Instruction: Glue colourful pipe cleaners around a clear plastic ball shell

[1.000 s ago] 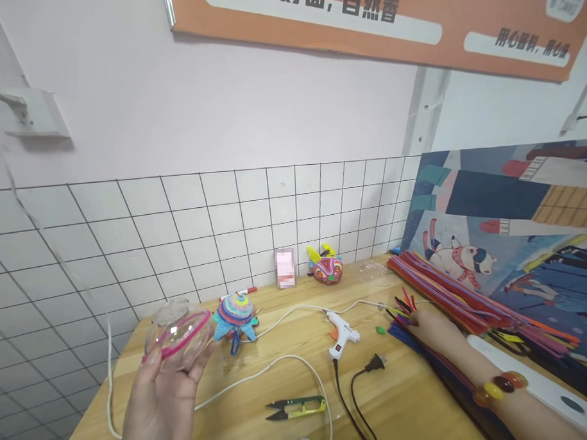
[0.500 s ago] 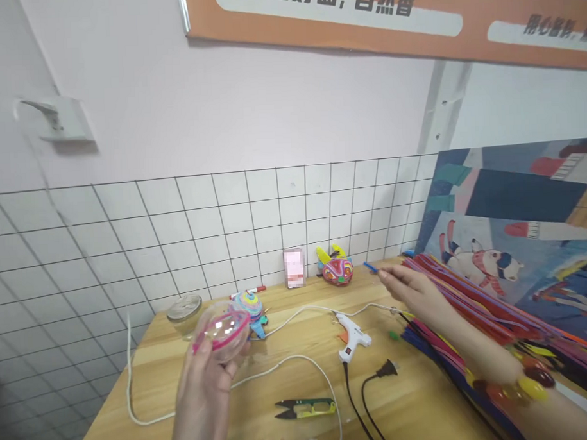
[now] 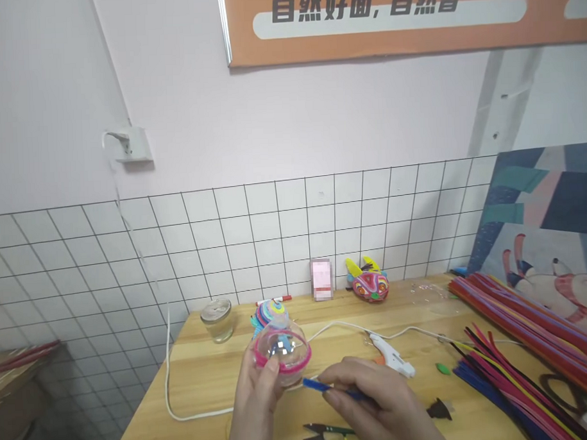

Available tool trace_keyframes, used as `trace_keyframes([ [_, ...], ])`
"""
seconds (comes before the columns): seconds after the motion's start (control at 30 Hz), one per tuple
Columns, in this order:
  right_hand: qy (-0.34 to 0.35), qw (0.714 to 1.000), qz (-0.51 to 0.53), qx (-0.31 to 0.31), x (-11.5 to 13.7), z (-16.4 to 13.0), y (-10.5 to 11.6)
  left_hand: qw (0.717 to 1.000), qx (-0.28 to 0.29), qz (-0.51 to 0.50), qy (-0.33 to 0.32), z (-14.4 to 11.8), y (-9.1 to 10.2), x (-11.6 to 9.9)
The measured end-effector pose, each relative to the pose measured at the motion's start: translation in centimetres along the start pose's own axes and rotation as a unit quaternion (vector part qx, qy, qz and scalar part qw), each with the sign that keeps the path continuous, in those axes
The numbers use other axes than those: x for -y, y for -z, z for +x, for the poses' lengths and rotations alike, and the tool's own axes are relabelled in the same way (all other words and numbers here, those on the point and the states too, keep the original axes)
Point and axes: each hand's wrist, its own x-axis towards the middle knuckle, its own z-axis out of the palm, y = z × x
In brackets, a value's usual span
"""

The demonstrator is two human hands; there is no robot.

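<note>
Head cam, L→R: left hand (image 3: 259, 401) grips clear half-dome (image 3: 281, 352) over the table (image 3: 203, 383); pink pipe cleaner already rings its rim. Right hand (image 3: 377, 403) pinches blue pipe cleaner (image 3: 328, 389), tip just beside dome, not yet attached. Glue gun (image 3: 389, 356) untouched. Looks early-mid.

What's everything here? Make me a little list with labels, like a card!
left hand: holds a clear plastic dome with a pink rim
right hand: pinches a blue pipe cleaner, tip close to the dome
table: wooden, against a tiled wall
near the hands: glue gun, thread snips, glass jar
right side: pile of colourful pipe cleaners
back edge: colourful craft animal
</note>
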Motion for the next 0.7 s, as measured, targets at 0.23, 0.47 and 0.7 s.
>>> trace_keyframes([
  [0.23,-0.012,0.999,0.003,-0.043,-0.3,-0.6,-0.6,0.999,0.024,0.026,0.025,-0.8,-0.5,0.2],
  [0.47,-0.034,0.997,0.023,-0.068,-0.7,-0.5,-0.8,0.997,0.027,0.056,0.045,-0.7,-0.4,1.1],
  [0.7,-0.134,0.986,0.081,-0.048,-0.6,-0.4,-0.5,0.995,0.078,0.005,0.055,-0.6,-0.6,1.3],
])
